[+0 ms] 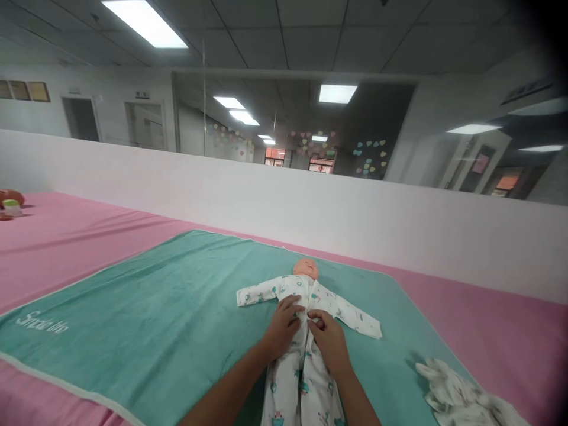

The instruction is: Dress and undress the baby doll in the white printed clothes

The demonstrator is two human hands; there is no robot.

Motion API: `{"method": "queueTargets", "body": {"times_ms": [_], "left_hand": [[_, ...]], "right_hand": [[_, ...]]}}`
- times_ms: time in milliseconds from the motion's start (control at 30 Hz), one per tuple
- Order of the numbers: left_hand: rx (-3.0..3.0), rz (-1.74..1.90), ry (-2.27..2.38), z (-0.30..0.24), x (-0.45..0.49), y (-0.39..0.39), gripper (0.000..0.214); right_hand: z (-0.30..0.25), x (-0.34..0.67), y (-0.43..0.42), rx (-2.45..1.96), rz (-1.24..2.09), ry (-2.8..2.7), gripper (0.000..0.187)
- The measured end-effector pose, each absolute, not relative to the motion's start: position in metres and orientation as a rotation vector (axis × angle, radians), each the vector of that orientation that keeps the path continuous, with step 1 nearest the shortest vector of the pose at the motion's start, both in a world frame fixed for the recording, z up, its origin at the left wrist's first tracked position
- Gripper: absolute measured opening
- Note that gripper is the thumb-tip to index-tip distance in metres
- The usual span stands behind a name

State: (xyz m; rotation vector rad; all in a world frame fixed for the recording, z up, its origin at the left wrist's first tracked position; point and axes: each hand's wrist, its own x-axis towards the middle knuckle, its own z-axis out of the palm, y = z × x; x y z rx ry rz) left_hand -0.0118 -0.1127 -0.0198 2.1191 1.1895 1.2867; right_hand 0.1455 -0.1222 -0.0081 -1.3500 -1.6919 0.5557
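A bright room with ceiling panels and strip lights stands behind a low white partition [310, 207], and above the partition a glass wall [368, 157] carries pastel heart stickers. In front of the partition lies a wide surface under a pink sheet [66, 236], with a green mat [155, 313] spread over it at a slant. A doll [306, 269] lies on its back on the mat, close to the mat's far edge and nearer its right corner than its left. Its head points to the partition, its arms are stretched out to both sides, and its legs run down to the near edge of the view. It wears a white printed suit [302, 384]. Both hands rest on the doll's belly, almost touching at the suit's front seam. The left hand [281, 328] lies flat on the cloth with its fingers a little apart and nothing in its grasp. The right hand [331, 343] has its fingers bent and drawn together at the seam; whether they pinch the cloth I cannot tell. A crumpled white cloth [461, 396] lies at the mat's near right edge, well apart from the doll. White lettering [42, 324] marks the mat's near left corner. At the sheet's far left edge sits a small green-topped thing [11, 207], too small to make out.
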Motion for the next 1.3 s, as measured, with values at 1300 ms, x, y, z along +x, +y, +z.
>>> {"method": "queueTargets", "body": {"times_ms": [1300], "left_hand": [[2.208,1.234,1.264,-0.028,-0.005,-0.106,0.031]], "right_hand": [[-0.022,0.160,-0.108,-1.073,0.962,-1.495,0.020]]}}
